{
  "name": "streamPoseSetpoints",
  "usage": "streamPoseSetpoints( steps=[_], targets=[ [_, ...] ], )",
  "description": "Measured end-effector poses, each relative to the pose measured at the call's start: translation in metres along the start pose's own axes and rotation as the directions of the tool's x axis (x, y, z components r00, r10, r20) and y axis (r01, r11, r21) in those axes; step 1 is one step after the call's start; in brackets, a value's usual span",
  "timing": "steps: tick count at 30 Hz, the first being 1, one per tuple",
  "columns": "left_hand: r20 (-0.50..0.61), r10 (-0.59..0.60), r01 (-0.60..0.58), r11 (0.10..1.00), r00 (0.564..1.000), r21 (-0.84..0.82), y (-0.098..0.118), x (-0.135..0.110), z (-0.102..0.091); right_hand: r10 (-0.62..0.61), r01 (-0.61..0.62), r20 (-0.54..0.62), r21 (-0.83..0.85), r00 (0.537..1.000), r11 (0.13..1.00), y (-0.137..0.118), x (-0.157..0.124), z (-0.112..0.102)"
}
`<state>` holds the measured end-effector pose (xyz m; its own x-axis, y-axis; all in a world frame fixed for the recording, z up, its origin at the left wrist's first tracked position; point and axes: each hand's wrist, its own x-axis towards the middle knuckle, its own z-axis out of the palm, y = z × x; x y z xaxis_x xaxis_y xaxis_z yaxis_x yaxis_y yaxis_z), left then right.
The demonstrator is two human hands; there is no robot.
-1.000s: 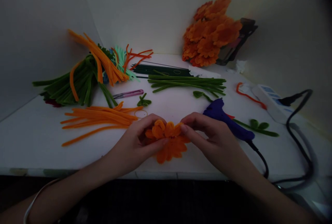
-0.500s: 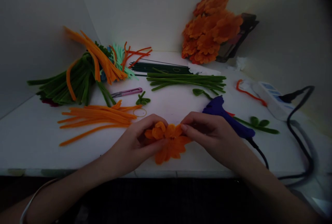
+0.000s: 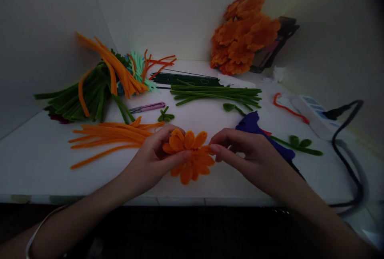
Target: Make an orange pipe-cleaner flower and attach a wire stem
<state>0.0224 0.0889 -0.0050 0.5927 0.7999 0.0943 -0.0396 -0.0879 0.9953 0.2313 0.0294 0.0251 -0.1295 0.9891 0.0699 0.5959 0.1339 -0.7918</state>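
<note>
An orange pipe-cleaner flower (image 3: pixel 193 165) with many looped petals is held over the front of the white table. My left hand (image 3: pixel 159 155) grips it from the left, thumb across its middle and fingers hidden behind the petals. On the other side, my right hand (image 3: pixel 240 151) pinches the tip of one right-hand petal between thumb and forefinger. Behind the right hand lies a blue hot glue gun (image 3: pixel 270 141), partly covered. Orange pipe cleaners (image 3: pixel 114 135) lie left of my left hand.
Purple-handled snips (image 3: pixel 150 107) and a small green leaf piece (image 3: pixel 165 115) lie mid-table. Green pipe cleaners (image 3: pixel 216 93) and dark stem wires (image 3: pixel 186 78) are behind. Finished orange flowers (image 3: pixel 243 37) stand at back right. A power strip (image 3: pixel 315 115) with a black cable (image 3: pixel 357 171) is at right.
The flower has been raised slightly and tilted so its upper petals stand spread. My right hand has shifted to a petal on the right side; my left hand keeps its hold.
</note>
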Motion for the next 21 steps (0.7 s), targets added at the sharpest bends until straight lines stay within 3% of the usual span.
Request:
streamPoseSetpoints(
  steps=[4,12,16,21],
  targets=[
    [-0.012,0.044,-0.044,0.999,0.999,0.004,-0.0023,-0.0006,0.001,-0.027,0.026,-0.005,-0.112,1.0,0.993,-0.0033,0.0006,0.0016],
    [-0.009,0.083,-0.084,0.992,0.997,-0.096,-0.0027,-0.002,0.0035,0.026,-0.026,0.02,0.024,0.999,0.999,-0.0014,0.0018,0.0021],
    [0.014,-0.004,0.007,0.971,1.0,-0.239,-0.0015,-0.0005,0.0048,0.041,-0.036,-0.054,0.074,0.998,0.997,0.0008,0.0018,-0.0018],
    [-0.014,-0.081,0.074,0.957,0.997,-0.28,-0.0011,0.0025,0.0037,0.034,-0.012,-0.161,0.139,0.986,0.99,0.0004,0.0047,0.0023]
  ],
)
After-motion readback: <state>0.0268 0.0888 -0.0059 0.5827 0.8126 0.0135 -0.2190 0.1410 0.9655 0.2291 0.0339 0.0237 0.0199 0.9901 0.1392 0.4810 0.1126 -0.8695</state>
